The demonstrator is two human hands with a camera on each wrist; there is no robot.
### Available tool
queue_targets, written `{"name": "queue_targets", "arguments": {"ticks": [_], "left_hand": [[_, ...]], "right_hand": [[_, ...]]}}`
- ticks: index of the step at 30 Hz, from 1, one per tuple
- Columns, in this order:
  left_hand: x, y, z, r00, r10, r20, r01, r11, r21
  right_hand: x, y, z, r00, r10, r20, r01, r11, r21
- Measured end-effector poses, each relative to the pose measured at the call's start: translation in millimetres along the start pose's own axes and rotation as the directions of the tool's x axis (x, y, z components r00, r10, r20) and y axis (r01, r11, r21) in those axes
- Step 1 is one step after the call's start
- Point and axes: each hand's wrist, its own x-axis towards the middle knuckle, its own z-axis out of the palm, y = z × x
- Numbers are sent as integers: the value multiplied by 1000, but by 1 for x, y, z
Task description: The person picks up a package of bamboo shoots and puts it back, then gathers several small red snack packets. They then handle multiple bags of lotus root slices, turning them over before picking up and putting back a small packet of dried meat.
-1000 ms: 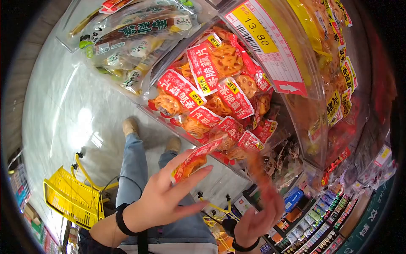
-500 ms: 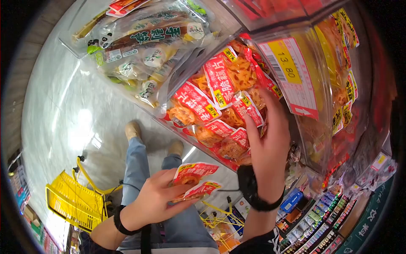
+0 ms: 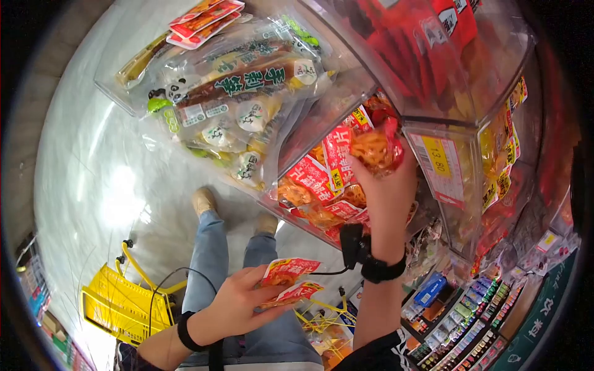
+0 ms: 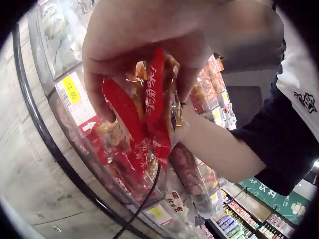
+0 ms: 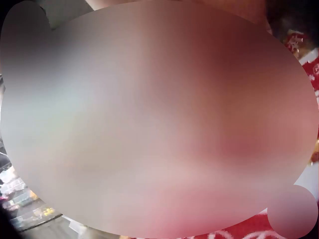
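Observation:
In the head view my left hand (image 3: 238, 300) holds two red-and-yellow packets of lotus root slices (image 3: 291, 272), low in front of my legs. The left wrist view shows these lotus root packets (image 4: 154, 104) side by side between thumb and fingers. My right hand (image 3: 393, 191) reaches into a clear bin (image 3: 291, 213) of similar packets and grips one lotus root packet (image 3: 376, 151) near its back; its fingers are partly hidden behind it. The right wrist view is mostly blurred, with red packaging (image 5: 249, 226) at its lower edge.
Left of the bin lie long clear packs of bamboo shoots (image 3: 241, 86), with several red packets (image 3: 204, 21) beyond. A price tag (image 3: 439, 167) fronts the clear divider on the right. A yellow basket cart (image 3: 127, 303) stands on the floor at lower left.
My right hand first swung up into the bin, then went deeper and took hold of a packet. The left hand has moved slightly lower, still holding its packets.

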Motion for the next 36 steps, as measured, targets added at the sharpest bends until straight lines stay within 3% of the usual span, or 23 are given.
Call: {"name": "queue_targets", "arguments": {"ticks": [1,4,7,8,10,13,16,19,22,25,28,31,32,34,36], "left_hand": [[1,1,-3,1000,-4,1,4,1000,4],[2,1,-13,999,-14,32,13,1000,24],[3,2,-23,998,-29,52,28,999,35],[4,3,-26,998,-34,54,32,999,35],[4,4,-31,996,-55,76,51,997,58],[2,0,-34,996,-48,72,44,997,60],[2,-1,-34,996,-48,69,44,998,54],[1,-2,-35,995,-64,80,60,997,51],[0,-4,-35,994,-77,71,73,996,53],[-2,-5,-36,993,-95,71,93,995,34],[-3,-7,-38,994,-97,58,96,995,29],[-5,-10,-37,995,-92,44,90,995,35],[-6,-11,-37,995,-90,41,89,995,38],[-8,-12,-35,993,-106,48,104,993,47],[-7,-12,-33,993,-109,50,107,993,56]], "right_hand": [[-8,1,0,996,-43,-84,41,999,-33],[-35,-10,-11,966,194,-171,-129,935,330],[-61,-5,-20,970,105,-219,18,869,495],[-73,-4,-27,964,193,-181,-62,830,555],[-93,-5,-38,931,356,-87,-214,722,658],[-96,-24,-47,734,678,-32,-299,366,881],[-98,-22,-51,649,722,240,-425,83,901],[-88,-22,-47,730,579,362,-405,-60,912],[-63,-34,-30,726,593,350,-317,-163,934],[-39,-43,-14,777,558,291,-335,-25,942],[-21,-44,3,805,577,138,-333,247,910],[-15,-39,2,847,518,119,-505,715,483],[-12,-36,2,886,458,78,-458,833,310],[-10,-28,1,949,313,39,-310,948,-76],[-8,-23,0,939,339,67,-340,940,12]]}}
